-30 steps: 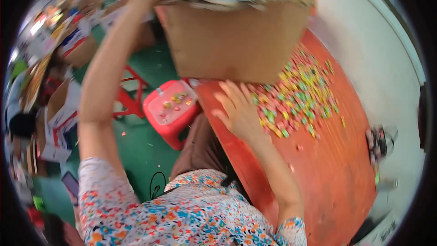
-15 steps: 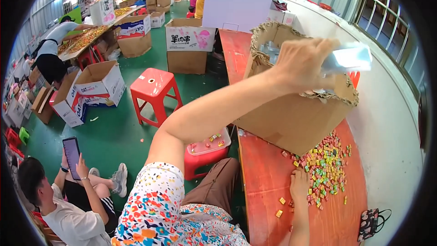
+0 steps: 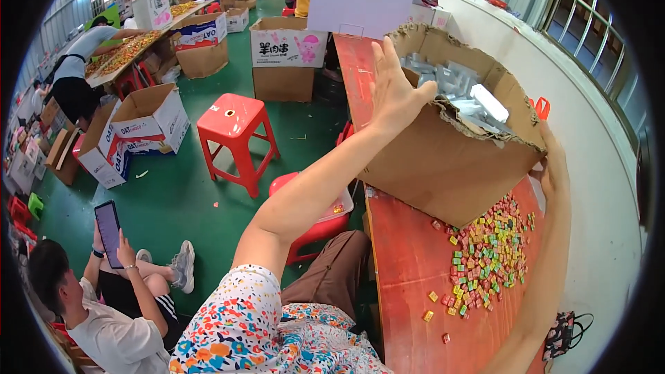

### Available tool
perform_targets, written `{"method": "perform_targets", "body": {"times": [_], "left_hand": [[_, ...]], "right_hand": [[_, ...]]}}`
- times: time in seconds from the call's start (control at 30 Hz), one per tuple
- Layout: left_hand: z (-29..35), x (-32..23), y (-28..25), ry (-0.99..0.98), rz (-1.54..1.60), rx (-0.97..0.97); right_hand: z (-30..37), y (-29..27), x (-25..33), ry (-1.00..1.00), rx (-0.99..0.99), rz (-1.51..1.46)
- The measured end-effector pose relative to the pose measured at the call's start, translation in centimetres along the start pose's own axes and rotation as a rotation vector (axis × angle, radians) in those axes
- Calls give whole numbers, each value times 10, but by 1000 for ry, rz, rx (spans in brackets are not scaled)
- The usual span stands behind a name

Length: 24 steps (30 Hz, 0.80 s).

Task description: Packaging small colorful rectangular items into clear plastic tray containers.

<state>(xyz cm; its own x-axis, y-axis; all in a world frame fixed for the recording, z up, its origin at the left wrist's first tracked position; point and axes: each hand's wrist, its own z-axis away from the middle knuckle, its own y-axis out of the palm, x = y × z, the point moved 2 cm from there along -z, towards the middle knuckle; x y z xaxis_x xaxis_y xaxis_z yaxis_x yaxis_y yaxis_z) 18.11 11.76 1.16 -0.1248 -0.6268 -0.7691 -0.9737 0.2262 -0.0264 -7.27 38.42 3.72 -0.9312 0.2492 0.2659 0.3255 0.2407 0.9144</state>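
A large brown cardboard box [image 3: 443, 176] with a ragged torn rim stands tilted on the red tabletop. Inside it lie several clear plastic containers [image 3: 457, 83], one catching a bright glare. Beside the box's left rim, my left hand [image 3: 398, 93] is raised with its fingers spread, holding nothing. My right hand [image 3: 552, 166] grips the box's right corner, its fingers along the side and partly hidden. Small wrapped candies [image 3: 488, 256], red, yellow and green, are heaped in front of the box, and a few lie loose nearer to me.
The red table [image 3: 409, 263] runs along a white wall. Red stools [image 3: 232, 128] stand on the green floor to the left, near open cartons [image 3: 154, 128]. At lower left a seated person [image 3: 111, 305] holds a tablet. A patterned bag [image 3: 560, 336] is at lower right.
My left hand has let go of a clear container over the box and moved left, opening. My right hand has gone from the candies up to the box's right corner.
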Motion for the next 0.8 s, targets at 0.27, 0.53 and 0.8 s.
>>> {"method": "perform_targets", "body": {"times": [0.27, 0.53, 0.8], "left_hand": [[-67, 17, 21, 146, 83, 20], [-254, 167, -107, -279, 236, 235], [-79, -9, 13, 303, -43, 640]], "right_hand": [[-33, 15, -41, -638, -413, 1632], [-136, -6, -133, -557, -9, 1913], [-108, -59, -162, -629, 40, 1513]]}}
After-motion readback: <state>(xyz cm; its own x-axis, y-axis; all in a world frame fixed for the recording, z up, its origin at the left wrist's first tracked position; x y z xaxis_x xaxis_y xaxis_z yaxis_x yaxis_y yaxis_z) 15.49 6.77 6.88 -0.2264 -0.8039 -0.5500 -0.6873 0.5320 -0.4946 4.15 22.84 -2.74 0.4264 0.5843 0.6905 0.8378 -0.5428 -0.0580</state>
